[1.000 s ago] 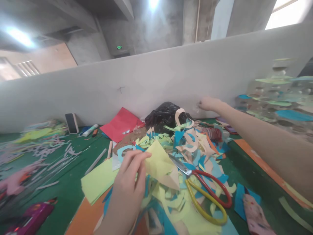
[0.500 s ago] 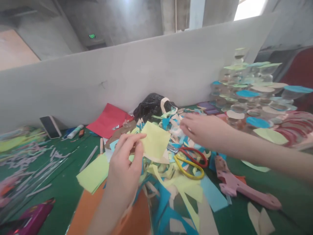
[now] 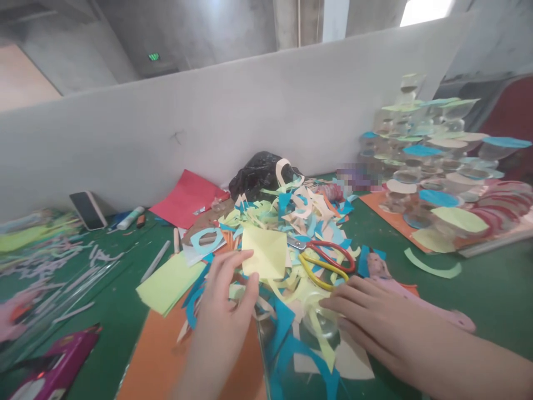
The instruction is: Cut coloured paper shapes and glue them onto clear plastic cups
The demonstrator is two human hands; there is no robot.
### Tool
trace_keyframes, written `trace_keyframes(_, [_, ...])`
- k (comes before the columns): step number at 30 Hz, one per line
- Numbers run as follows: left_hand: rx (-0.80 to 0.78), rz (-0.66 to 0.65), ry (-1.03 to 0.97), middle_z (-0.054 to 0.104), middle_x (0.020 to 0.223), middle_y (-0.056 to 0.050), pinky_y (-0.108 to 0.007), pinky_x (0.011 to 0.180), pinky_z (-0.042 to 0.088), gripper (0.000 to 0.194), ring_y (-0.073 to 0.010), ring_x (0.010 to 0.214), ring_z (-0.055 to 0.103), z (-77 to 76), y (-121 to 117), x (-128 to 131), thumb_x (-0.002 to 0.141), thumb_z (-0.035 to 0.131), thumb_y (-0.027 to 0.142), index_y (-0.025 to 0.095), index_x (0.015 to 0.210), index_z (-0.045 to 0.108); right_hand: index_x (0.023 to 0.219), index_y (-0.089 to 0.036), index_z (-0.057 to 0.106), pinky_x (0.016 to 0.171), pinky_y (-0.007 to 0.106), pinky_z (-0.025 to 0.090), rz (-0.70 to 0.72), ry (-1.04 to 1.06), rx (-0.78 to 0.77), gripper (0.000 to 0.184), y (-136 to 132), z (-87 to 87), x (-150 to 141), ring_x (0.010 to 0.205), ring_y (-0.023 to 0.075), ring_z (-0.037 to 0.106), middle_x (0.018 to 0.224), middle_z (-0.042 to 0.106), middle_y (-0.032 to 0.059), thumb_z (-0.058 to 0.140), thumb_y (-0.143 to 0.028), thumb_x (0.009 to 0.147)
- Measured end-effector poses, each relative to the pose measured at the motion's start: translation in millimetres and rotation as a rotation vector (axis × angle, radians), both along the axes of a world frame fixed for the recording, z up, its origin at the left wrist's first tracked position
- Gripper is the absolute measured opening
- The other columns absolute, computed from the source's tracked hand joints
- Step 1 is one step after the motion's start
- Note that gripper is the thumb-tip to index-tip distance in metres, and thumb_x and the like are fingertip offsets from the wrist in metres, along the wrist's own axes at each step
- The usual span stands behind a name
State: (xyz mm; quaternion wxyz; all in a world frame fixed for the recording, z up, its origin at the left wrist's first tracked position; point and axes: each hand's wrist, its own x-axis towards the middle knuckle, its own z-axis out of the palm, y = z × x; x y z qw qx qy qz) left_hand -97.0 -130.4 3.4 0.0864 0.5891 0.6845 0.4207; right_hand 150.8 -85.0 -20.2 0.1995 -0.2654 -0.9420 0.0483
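My left hand (image 3: 225, 305) rests on a heap of coloured paper scraps (image 3: 291, 222), thumb and fingers closed on the lower left edge of a square yellow paper piece (image 3: 264, 253). My right hand (image 3: 370, 319) lies low over the near scraps with its fingers stretched out to the left. Its fingertips are at a small clear cup (image 3: 320, 321) that stands among the scraps. Scissors with one red and one yellow handle (image 3: 327, 264) lie just beyond both hands.
A green mat covers the table (image 3: 491, 289), with a white partition (image 3: 250, 116) behind it. At the right is a stack of clear cups topped with paper discs (image 3: 425, 161). Also here: black bag (image 3: 258, 172), red sheet (image 3: 187, 197), phone (image 3: 87, 210), orange sheet (image 3: 154, 355), pink tool (image 3: 416, 297).
My right hand came back from the partition, over the heap, and down to the near scraps, fingers now flat by the clear cup. The left hand lowered the yellow piece onto the pile.
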Motion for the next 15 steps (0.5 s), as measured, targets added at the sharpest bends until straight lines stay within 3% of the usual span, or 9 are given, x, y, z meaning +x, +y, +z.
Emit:
trace_keyframes(3, [-0.032,-0.004,-0.052,0.058,0.113,-0.005,-0.025,0.066,0.054,0.025,-0.0160,0.090,0.063,-8.3,-2.3,1.3,0.090,0.053,0.039,0.028,0.110,0.062,0.116,-0.028,0.065,0.068,0.034,0.053,0.024,-0.019,-0.035,0.032,2.8,1.4,0.9,0.077,0.0204,0.064,0.093,0.070,0.0050,0.040,-0.025,0.097])
trace_keyframes(7, [-0.071,-0.008,-0.043,0.058,0.113,-0.006,-0.029,0.076,0.056,0.026,-0.0178,0.097,0.063,-14.9,-2.9,-1.7,0.091,0.051,0.039,0.027,0.111,0.063,0.124,-0.028,0.061,0.078,0.041,0.055,-0.076,-0.001,0.010,0.034,11.7,3.9,10.1,0.090,0.0243,0.066,0.103,0.072,0.0062,0.038,-0.032,0.099])
trace_keyframes(11, [-0.085,-0.033,0.038,0.060,0.116,-0.007,-0.032,0.082,0.056,0.027,-0.0207,0.107,0.061,-11.3,-7.1,-5.5,0.090,0.051,0.040,0.027,0.111,0.063,0.126,-0.033,0.056,0.086,0.042,0.054,-0.204,0.121,0.007,0.032,19.6,12.3,23.9,0.104,0.0253,0.065,0.116,0.069,0.0040,0.039,-0.033,0.098])
trace_keyframes(15, [-0.054,0.009,0.038,0.060,0.117,-0.005,-0.027,0.075,0.056,0.026,-0.0176,0.097,0.063,-1.7,-13.8,0.3,0.091,0.051,0.040,0.029,0.110,0.064,0.127,-0.042,0.047,0.081,0.038,0.056,-0.313,0.344,-0.033,0.033,15.1,26.4,32.5,0.103,0.0245,0.063,0.114,0.065,0.0021,0.040,-0.032,0.096])
